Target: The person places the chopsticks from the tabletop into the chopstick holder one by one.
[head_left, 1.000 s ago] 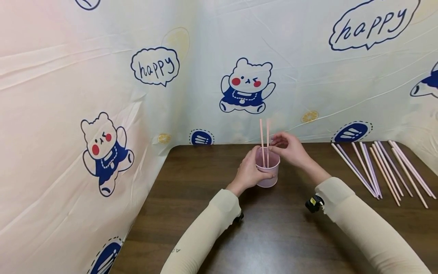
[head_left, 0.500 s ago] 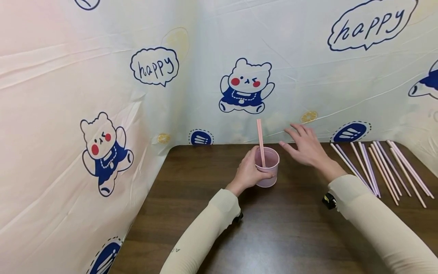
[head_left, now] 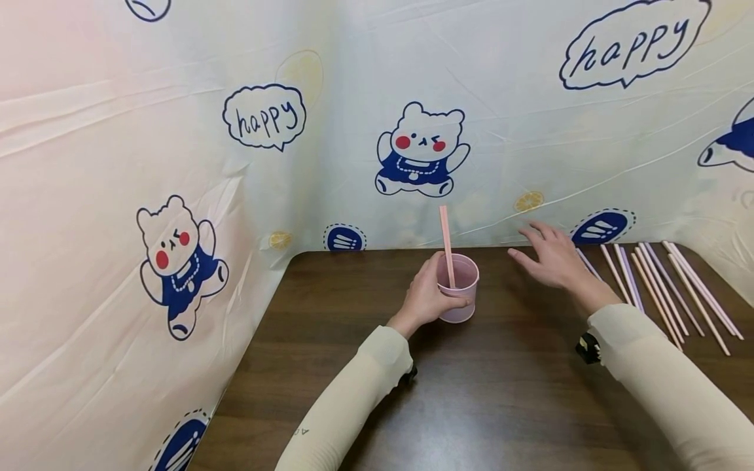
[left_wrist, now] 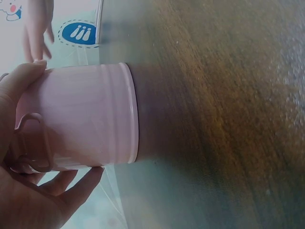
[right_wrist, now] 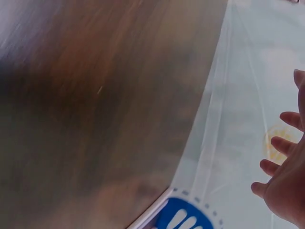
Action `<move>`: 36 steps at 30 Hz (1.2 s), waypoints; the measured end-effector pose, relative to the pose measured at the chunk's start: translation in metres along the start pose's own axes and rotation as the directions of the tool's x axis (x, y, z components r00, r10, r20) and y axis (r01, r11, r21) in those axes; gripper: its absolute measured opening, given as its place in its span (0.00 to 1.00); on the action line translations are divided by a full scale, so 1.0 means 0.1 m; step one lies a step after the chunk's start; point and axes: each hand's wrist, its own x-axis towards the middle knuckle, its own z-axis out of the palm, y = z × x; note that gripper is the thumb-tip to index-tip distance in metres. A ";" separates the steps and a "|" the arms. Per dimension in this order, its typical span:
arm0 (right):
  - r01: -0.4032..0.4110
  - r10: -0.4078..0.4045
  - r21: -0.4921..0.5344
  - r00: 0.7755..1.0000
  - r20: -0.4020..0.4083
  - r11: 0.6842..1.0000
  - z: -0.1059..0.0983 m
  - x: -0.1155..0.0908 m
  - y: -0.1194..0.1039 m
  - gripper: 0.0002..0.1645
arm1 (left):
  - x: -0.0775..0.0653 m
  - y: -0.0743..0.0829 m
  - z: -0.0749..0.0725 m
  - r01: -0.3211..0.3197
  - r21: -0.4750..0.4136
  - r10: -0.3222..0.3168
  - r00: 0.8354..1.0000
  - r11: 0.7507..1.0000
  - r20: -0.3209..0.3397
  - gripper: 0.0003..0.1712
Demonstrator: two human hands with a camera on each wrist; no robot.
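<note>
A pink cup [head_left: 460, 306], shaped like a small bucket, stands upright on the table. My left hand [head_left: 427, 292] grips it from the left, thumb across the near side; the left wrist view shows the cup's side and a small curved handle [left_wrist: 34, 117] near my palm. Two pale pink sticks [head_left: 447, 245] lean together inside the cup and rise above its rim. To the right of the cup, my right hand [head_left: 552, 257] is in the air with its fingers spread, holding nothing. In the right wrist view the right hand [right_wrist: 290, 176] shows at the right edge.
Several pink, white and purple sticks [head_left: 665, 294] lie in loose groups on the right of the brown wooden table [head_left: 501, 392]. Behind the table hangs a printed cloth [head_left: 353, 144] with bears and lettering. More cloth covers the left side.
My right hand has let go of a pink stick in the cup and moved right, toward the loose sticks. The two sticks have come to lean together. My left hand keeps its grip.
</note>
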 end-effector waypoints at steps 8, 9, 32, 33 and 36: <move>-0.053 0.054 -0.010 0.998 0.024 0.999 -0.05 -0.15 0.35 0.41 | 0.00 0.00 0.01 -0.007 -0.008 0.007 1.000 1.000 -0.004 0.59; -0.062 0.062 -0.011 0.998 0.027 0.998 -0.05 -0.17 0.40 0.41 | 0.00 0.00 0.01 -0.007 -0.010 0.007 1.000 1.000 -0.004 0.58; -0.192 0.192 -0.009 0.980 0.059 0.981 -0.05 -0.54 1.20 0.38 | 0.01 0.00 0.01 0.003 0.000 -0.003 1.000 1.000 0.001 0.59; -0.196 0.196 -0.009 0.978 0.066 0.981 -0.05 -0.55 1.22 0.38 | 0.01 0.00 0.01 0.004 0.002 -0.004 1.000 1.000 0.003 0.59; -0.215 0.214 -0.006 0.972 0.097 0.977 -0.07 -0.59 1.25 0.40 | 0.00 0.00 0.00 0.007 0.001 -0.007 1.000 1.000 0.007 0.59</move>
